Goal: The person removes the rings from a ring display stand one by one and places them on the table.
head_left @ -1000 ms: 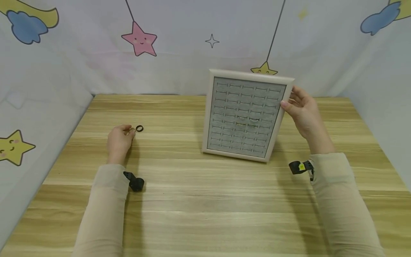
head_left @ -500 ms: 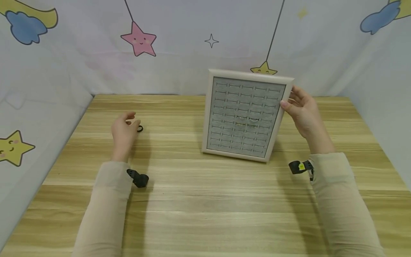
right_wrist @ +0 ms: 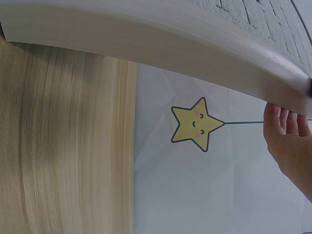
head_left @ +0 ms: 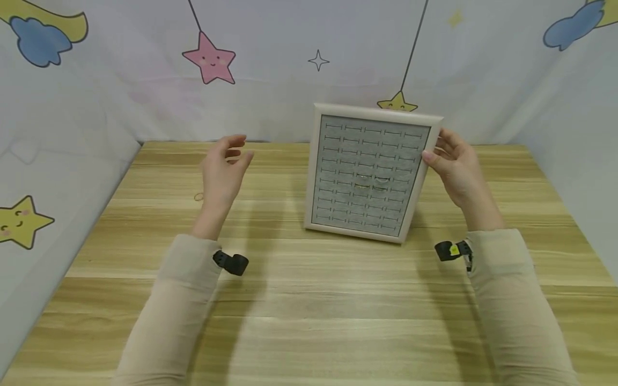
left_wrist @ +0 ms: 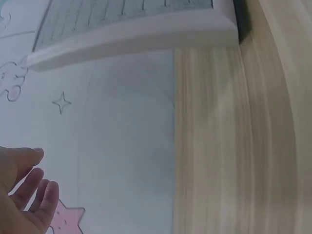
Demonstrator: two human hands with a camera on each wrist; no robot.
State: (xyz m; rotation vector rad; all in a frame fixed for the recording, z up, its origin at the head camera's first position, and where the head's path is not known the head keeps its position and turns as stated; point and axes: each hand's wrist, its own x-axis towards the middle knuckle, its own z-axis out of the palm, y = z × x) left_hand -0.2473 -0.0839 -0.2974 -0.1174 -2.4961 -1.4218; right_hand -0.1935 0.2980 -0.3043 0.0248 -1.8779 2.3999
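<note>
A white-framed ring display board (head_left: 367, 150) with a grey slotted panel leans back on the table. Several thin rings (head_left: 381, 180) sit in its middle slots. My right hand (head_left: 461, 169) grips the frame's right edge, thumb on the front and fingers behind. In the right wrist view those fingers (right_wrist: 285, 122) reach past the frame's edge (right_wrist: 161, 53). My left hand (head_left: 224, 171) is raised left of the board, thumb and loosely bent fingers apart. Nothing shows between them in the left wrist view, where the hand (left_wrist: 24, 195) is partly cut off. A thin copper-coloured ring (head_left: 199, 197) lies on the table beside my left wrist.
The wood-grain table (head_left: 309, 300) ends at a white cloth backdrop (head_left: 270, 102) printed with stars and clouds. Black wrist cameras (head_left: 233, 264) stick out inward from both sleeves.
My left hand has left the rings on the table and moved right and up. The black ring seen earlier no longer shows; my hand covers that spot. My right hand and the board stay put.
</note>
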